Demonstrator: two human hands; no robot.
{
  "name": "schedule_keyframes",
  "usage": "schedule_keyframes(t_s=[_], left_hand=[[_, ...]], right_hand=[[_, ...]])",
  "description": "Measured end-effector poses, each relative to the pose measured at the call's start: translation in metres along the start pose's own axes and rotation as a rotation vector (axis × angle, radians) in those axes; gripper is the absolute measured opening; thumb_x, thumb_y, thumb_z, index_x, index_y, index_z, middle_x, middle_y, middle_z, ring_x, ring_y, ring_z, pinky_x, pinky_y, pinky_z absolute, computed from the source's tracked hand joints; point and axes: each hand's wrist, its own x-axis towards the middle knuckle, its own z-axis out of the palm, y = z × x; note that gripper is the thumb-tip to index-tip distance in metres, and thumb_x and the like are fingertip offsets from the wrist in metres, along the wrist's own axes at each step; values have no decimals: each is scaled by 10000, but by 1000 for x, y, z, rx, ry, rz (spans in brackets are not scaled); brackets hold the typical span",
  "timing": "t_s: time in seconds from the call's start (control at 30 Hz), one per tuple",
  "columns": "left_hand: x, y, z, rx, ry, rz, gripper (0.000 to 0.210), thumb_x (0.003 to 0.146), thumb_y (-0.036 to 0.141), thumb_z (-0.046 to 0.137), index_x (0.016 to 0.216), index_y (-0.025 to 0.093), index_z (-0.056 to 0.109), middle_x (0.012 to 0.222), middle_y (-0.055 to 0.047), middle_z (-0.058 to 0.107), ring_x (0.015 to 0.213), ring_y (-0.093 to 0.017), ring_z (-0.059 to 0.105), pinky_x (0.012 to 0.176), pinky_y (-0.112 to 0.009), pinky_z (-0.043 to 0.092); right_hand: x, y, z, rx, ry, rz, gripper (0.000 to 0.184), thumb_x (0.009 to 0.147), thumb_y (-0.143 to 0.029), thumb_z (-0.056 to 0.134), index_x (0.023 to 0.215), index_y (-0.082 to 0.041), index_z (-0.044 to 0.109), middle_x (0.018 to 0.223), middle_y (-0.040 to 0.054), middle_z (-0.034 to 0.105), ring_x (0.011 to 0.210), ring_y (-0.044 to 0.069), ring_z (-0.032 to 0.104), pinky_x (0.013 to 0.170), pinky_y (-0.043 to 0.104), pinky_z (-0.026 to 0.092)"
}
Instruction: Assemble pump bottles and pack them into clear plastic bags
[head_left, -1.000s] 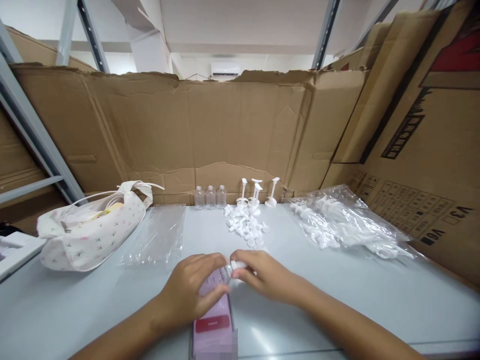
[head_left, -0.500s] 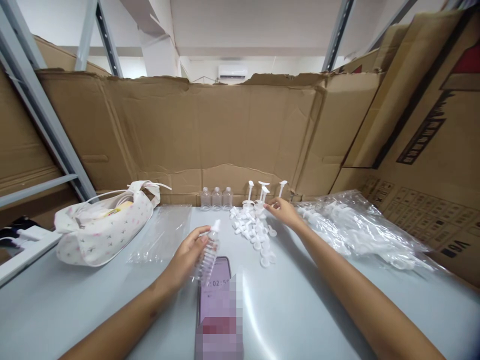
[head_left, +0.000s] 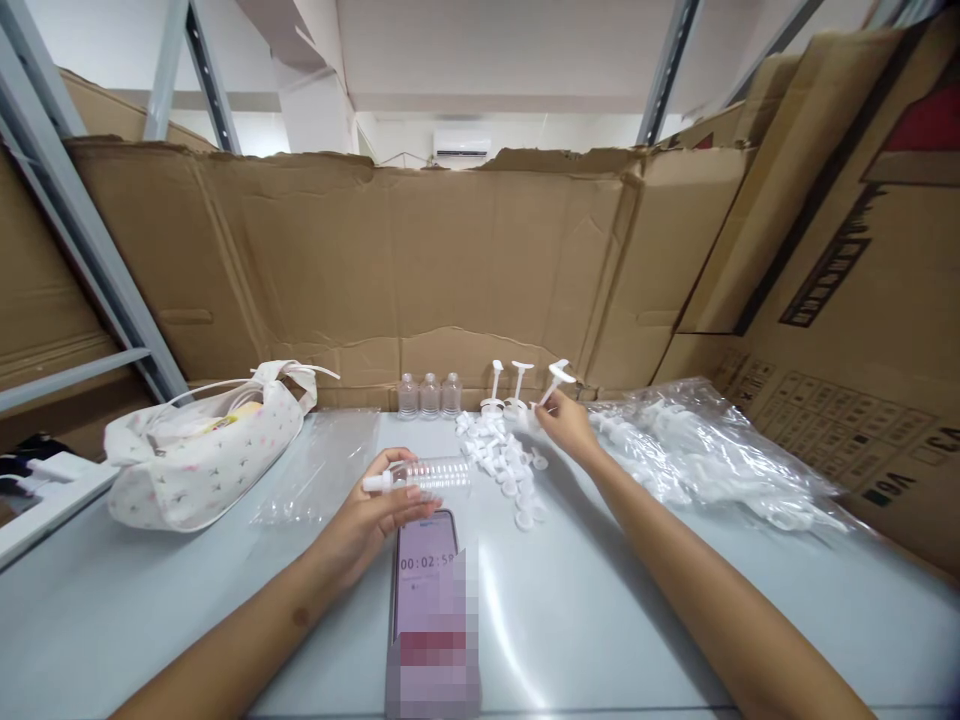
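Observation:
My left hand [head_left: 386, 505] is closed around a clear ribbed plastic bottle [head_left: 442, 476] with a white tip. The bottle lies sideways in the fingers, its tip to the left and its base to the right. My right hand [head_left: 566, 425] pinches a white T-shaped plunger [head_left: 553, 388] near its lower end; fingers hide its base, and another top seems to overlap it behind. Two similar white plungers [head_left: 521, 378] stand upright just left of that hand. In front of them spreads a pile of small white plastic pieces [head_left: 499, 450].
Three clear bottles [head_left: 429, 397] stand in a row by the cardboard wall [head_left: 450, 270]. A phone [head_left: 427, 600] showing a timer lies in front. To the left are a flat plastic bag [head_left: 322, 465] and a cloth bag [head_left: 202, 465]; a bag of white parts [head_left: 712, 465] lies right.
My left hand has turned the bottle from upright to sideways, its tip now pointing left. The right hand has moved slightly with a plunger, which now leans near the rightmost one.

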Motion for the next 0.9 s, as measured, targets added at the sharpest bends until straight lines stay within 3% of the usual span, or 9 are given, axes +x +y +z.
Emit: schedule_keyframes(t_s=[0.2, 0.27, 0.33, 0.47, 0.7, 0.9], left_hand=[[-3, -4, 4, -58, -25, 40, 457, 722, 246, 715, 1051, 266, 398, 995, -8, 652, 993, -212, 648, 947, -332, 447], [-4, -5, 5, -77, -32, 61, 469, 721, 244, 718, 1058, 271, 393, 1058, -10, 641, 1002, -213, 645, 944, -328, 450], [-5, -6, 5, -96, -27, 80, 468, 724, 242, 717, 1058, 272, 390, 1112, -12, 626, 992, -206, 650, 942, -322, 453], [-3, -5, 5, -130, -9, 62, 476, 726, 282, 717, 1057, 263, 376, 1128, -26, 622, 970, -194, 658, 945, -310, 448], [-2, -6, 4, -70, 8, 37, 473, 716, 272, 730, 1048, 235, 396, 1012, -27, 646, 939, -213, 665, 924, -333, 462], [-3, -9, 5, 46, 22, 111, 451, 736, 277, 715, 1076, 243, 421, 969, -23, 667, 909, -190, 664, 855, -300, 490]], right_hand=[[-53, -59, -11, 386, -122, -35, 130, 745, -318, 479, 802, -201, 478, 753, 30, 632, 682, 173, 620, 665, 319, 485], [-75, -74, -8, 715, -278, 19, 136, 719, -280, 560, 811, -202, 497, 747, 17, 635, 649, 156, 606, 659, 316, 480], [-93, -82, -2, 859, -339, 85, 136, 714, -257, 597, 797, -204, 503, 741, 6, 635, 641, 148, 599, 646, 302, 469], [-109, -78, 12, 962, -359, 169, 132, 742, -286, 620, 781, -198, 530, 689, -3, 627, 679, 152, 598, 630, 274, 440], [-111, -70, 21, 1208, -368, 302, 144, 716, -246, 707, 766, -186, 587, 775, -14, 613, 740, 116, 589, 792, 286, 464], [-115, -70, 18, 1261, -457, 254, 206, 753, -300, 706, 684, -191, 546, 737, -20, 604, 705, 106, 578, 730, 246, 465]])
